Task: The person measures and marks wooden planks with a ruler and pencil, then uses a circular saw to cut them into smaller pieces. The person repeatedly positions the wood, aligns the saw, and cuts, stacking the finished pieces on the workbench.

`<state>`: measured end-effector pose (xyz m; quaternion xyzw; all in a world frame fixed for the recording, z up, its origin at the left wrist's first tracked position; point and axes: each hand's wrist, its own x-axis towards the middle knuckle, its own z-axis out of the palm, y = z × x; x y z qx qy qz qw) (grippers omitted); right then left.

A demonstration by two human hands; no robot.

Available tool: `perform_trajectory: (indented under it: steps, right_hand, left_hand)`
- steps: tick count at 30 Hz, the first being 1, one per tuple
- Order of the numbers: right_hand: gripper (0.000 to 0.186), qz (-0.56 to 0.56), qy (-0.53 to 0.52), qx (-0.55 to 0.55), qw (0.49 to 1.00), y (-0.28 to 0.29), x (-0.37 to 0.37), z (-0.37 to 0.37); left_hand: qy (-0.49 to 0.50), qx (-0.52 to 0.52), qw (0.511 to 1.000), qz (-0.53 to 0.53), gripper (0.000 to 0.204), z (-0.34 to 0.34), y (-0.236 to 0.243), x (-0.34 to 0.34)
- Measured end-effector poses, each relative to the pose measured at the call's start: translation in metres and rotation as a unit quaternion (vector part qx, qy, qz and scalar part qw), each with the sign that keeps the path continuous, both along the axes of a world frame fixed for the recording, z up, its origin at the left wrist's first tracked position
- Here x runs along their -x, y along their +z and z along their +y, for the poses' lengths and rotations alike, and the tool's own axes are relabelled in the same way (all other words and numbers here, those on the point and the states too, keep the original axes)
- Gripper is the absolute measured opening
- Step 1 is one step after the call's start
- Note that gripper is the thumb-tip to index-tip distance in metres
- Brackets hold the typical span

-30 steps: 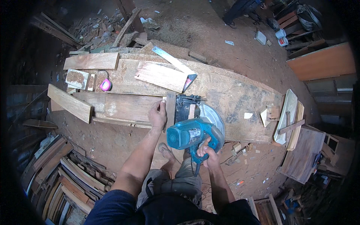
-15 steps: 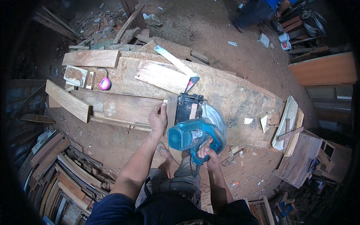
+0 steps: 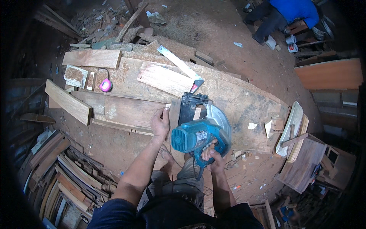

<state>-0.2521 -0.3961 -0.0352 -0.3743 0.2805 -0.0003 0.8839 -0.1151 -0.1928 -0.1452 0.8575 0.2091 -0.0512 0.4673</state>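
Observation:
My right hand (image 3: 212, 157) is wrapped round the rear handle of a teal circular saw (image 3: 190, 135), whose black base and grey blade guard rest over the workbench. Just left of the saw's base, my left hand (image 3: 160, 121) is closed at the edge of a short wooden piece (image 3: 174, 112), thumb on top. The saw's base hides part of that piece. A long brown board (image 3: 133, 110) lies to the left of this hand. Beyond the saw, a try square (image 3: 179, 64) with a dark handle leans across a pale board (image 3: 164, 78).
A pink tape measure (image 3: 106, 85) and several loose boards (image 3: 91, 59) lie on the dusty workbench (image 3: 248, 110). Planks (image 3: 295, 129) lean at its right end. Stacked timber (image 3: 76, 179) fills the lower left. A person in blue (image 3: 293, 13) bends at the far right.
The saw and my right hand have shifted very slightly right. My left hand stays in place. At the far right, the person in blue has come further into view, bending down.

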Motion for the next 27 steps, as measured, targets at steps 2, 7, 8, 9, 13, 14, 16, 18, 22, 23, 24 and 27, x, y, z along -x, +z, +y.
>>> perform_trajectory:
  steps: [2,7,8,9,13,14,16,18,22,23,24,27]
  right_hand:
    - [0.043,-0.002,-0.001,0.011,1.0,0.002,-0.003,0.0]
    - [0.044,-0.004,0.003,0.019,1.0,-0.002,-0.007,-0.003]
    - [0.046,-0.005,-0.002,0.018,1.0,-0.004,-0.008,-0.003]
    - [0.046,-0.003,-0.005,0.022,1.0,-0.004,-0.008,-0.003]
    - [0.044,0.0,-0.018,0.03,0.999,-0.002,-0.016,-0.002]
    - [0.044,0.0,-0.022,0.03,0.999,-0.002,-0.017,-0.002]
    - [0.043,-0.003,-0.022,0.026,0.999,-0.005,-0.02,-0.005]
    - [0.043,-0.005,-0.025,0.026,0.999,-0.003,-0.026,-0.005]
    - [0.043,-0.023,-0.025,0.029,0.999,0.0,-0.04,-0.004]
    - [0.043,-0.031,-0.024,0.03,0.999,0.0,-0.043,-0.005]
    - [0.042,-0.029,-0.027,0.027,0.999,0.0,-0.045,-0.005]
    - [0.04,-0.025,-0.042,0.014,0.999,-0.004,-0.051,-0.006]
  left_hand:
    - [0.0,0.005,1.0,-0.006,0.03,0.001,-0.001,0.001]
    - [-0.008,0.011,1.0,-0.019,0.028,0.001,-0.001,0.0]
    - [-0.007,0.013,1.0,-0.016,0.027,0.001,-0.001,0.0]
    - [-0.007,0.015,1.0,-0.012,0.027,0.001,-0.001,0.0]
    - [-0.001,0.018,1.0,-0.014,0.026,0.001,-0.002,0.0]
    - [0.0,0.017,1.0,-0.014,0.026,0.001,-0.003,0.001]
    - [0.0,0.015,1.0,-0.015,0.026,0.002,-0.006,0.001]
    - [0.001,0.017,1.0,-0.001,0.026,0.001,-0.002,0.0]
    - [-0.001,0.012,1.0,-0.028,0.026,0.0,-0.001,0.001]
    - [-0.002,0.009,0.999,-0.031,0.026,0.0,-0.002,0.001]
    - [-0.003,0.007,0.999,-0.033,0.026,0.0,-0.003,0.002]
    - [-0.002,0.018,0.999,-0.043,0.026,0.0,-0.01,0.004]
